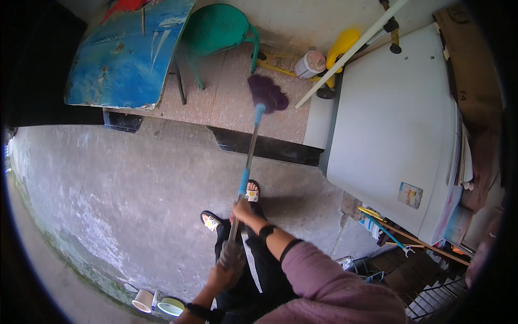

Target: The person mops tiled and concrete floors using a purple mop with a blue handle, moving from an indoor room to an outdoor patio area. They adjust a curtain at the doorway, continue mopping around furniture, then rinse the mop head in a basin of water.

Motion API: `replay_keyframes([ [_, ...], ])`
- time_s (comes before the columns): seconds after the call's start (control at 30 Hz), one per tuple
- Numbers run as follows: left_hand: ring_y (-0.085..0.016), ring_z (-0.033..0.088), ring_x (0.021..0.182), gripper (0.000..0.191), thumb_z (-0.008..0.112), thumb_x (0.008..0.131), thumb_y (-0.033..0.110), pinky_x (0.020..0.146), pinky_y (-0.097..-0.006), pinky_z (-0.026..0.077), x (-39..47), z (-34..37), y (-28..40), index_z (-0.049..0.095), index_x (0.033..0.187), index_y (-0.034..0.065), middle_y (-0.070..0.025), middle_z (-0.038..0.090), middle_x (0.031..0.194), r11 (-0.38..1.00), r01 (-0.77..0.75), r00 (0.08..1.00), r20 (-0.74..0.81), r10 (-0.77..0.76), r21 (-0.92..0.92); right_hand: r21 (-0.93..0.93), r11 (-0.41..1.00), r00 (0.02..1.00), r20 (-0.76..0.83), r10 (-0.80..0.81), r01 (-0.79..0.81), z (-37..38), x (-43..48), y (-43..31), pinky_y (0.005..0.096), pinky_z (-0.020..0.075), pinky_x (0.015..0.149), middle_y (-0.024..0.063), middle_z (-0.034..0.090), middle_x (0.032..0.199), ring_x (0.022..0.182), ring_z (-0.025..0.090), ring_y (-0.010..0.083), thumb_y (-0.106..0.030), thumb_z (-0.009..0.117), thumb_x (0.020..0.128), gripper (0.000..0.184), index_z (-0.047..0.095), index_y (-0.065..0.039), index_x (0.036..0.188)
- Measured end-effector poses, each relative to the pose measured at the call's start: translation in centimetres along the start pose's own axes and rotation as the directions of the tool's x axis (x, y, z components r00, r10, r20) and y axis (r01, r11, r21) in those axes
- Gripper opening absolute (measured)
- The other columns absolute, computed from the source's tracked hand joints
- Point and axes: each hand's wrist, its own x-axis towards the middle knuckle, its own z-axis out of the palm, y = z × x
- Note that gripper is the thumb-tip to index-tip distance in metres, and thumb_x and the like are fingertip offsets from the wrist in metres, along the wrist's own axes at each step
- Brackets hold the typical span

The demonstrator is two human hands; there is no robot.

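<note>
A mop with a purple fibre head (265, 93) and a metal pole (251, 148) with light blue plastic parts stretches away from my body. Its head rests on the pinkish-brown board platform (194, 109), just in front of the green stool. My right hand (243, 211) grips the pole below the lower blue sleeve (244, 181). Closer to my body, my left hand (225, 272) is closed around the near end, where a greyish, blurred covering (232, 254) hides part of the pole and fingers.
A green stool (216, 30), a blue painted table (121, 60), a paint bucket (311, 64) and a yellow container (343, 46) stand around the platform. A white pole (348, 56) leans beside a white appliance (388, 109). Dishes (170, 306) lie at lower left.
</note>
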Motion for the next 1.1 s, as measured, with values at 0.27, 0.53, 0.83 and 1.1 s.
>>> replay_keyframes([
  [0.27, -0.042, 0.055, 0.085, 0.044, 0.054, 0.072, 0.032, 0.074, -0.0451, 0.045, -5.3, 0.6, -3.9, 0.051, 0.098, -0.0031, -0.0282, 0.057, 0.085, 0.984, 0.095, 0.971, 0.202, -0.125, 0.152, 0.405, 0.824, 0.912, 0.075, 0.402, -0.396, -0.9, -14.1, 3.9, 0.0434, 0.0486, 0.035, 0.0158, 0.047, 0.054, 0.04, 0.053, 0.029, -0.01, 0.047, 0.08, 0.026, 0.031, -0.001, 0.098],
  [0.53, -0.042, 0.057, 0.08, 0.043, 0.053, 0.074, 0.032, 0.071, -0.0447, 0.047, 4.6, 3.4, 8.1, 0.05, 0.094, -0.0059, -0.0285, 0.057, 0.082, 0.961, -0.239, 0.938, 0.289, 0.191, 0.142, 0.446, 0.834, 0.89, -0.153, 0.43, -0.326, -14.6, -0.7, 3.8, 0.0399, 0.0469, 0.036, 0.0121, 0.047, 0.052, 0.041, 0.053, 0.0256, -0.022, 0.045, 0.085, 0.021, 0.042, -0.001, 0.086],
  [0.83, -0.039, 0.058, 0.075, 0.035, 0.051, 0.075, 0.025, 0.069, -0.0452, 0.047, 12.5, 1.6, 21.4, 0.048, 0.095, -0.0031, -0.0244, 0.059, 0.078, 0.849, -0.398, 0.917, 0.125, 0.379, 0.348, 0.558, 0.793, 0.95, -0.03, 0.312, -0.243, -25.4, 11.8, -2.2, 0.0403, 0.0516, 0.052, 0.0127, 0.05, 0.065, 0.053, 0.056, 0.0255, -0.027, 0.037, 0.088, 0.028, 0.038, 0.001, 0.09],
  [1.1, -0.041, 0.057, 0.073, 0.042, 0.053, 0.073, 0.038, 0.066, -0.0493, 0.045, 2.3, -1.6, 10.4, 0.047, 0.095, 0.0024, -0.0242, 0.059, 0.078, 0.942, -0.144, 0.986, 0.125, 0.11, 0.302, 0.524, 0.745, 0.903, 0.127, 0.411, -0.413, -12.2, -0.4, -0.2, 0.044, 0.05, 0.041, 0.0159, 0.048, 0.057, 0.044, 0.054, 0.0299, -0.015, 0.042, 0.085, 0.019, 0.033, 0.001, 0.093],
])
